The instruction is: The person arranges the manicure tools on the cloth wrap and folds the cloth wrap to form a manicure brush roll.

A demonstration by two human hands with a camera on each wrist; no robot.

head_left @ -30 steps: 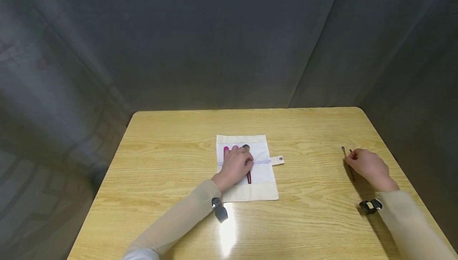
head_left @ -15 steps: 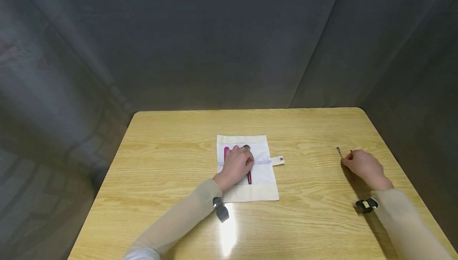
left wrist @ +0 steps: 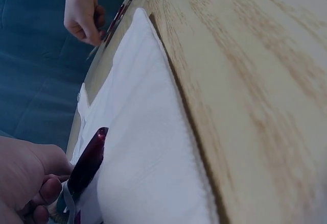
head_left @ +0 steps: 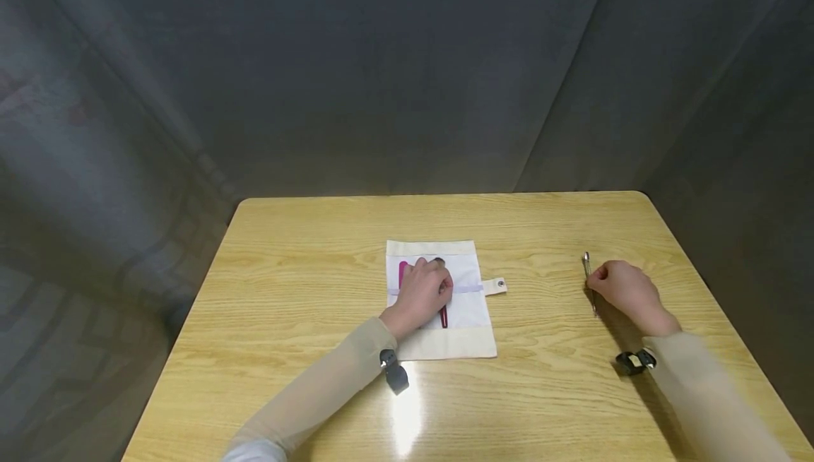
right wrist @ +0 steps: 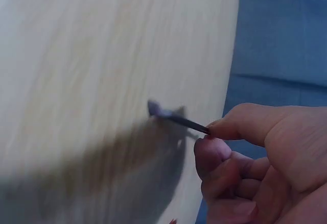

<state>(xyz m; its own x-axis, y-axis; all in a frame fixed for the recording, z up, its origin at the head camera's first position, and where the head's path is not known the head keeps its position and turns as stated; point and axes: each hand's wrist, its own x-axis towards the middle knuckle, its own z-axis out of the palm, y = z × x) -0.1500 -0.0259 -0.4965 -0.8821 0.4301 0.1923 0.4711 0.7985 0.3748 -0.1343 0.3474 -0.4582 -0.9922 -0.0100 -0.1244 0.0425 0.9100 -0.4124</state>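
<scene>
On the table, a white cloth tool roll (head_left: 470,314) lies spread out with a pale purple elastic band (head_left: 468,288) across it. My left hand (head_left: 416,296) rests over the roll, its thumb and fingers curled together at the band. Beside those fingertips a dark red handle (left wrist: 91,162) stands at the band; a pink tool (head_left: 403,271) shows left of the hand. Farther right, my right hand (head_left: 626,292) pinches a thin metal tool (right wrist: 181,121) with a small flattened, spoon-like end. The fingers hide part of its shaft.
A snap tab (head_left: 495,286) sticks out from the roll's right side. In the left wrist view, a thin dark red item (left wrist: 121,12) appears past the right hand. Dark curtains (head_left: 407,95) hang behind the wooden table (head_left: 305,271).
My right hand has shifted left with the thin metal tool, which has turned more upright in the head view. The left hand has stayed in place on the roll.
</scene>
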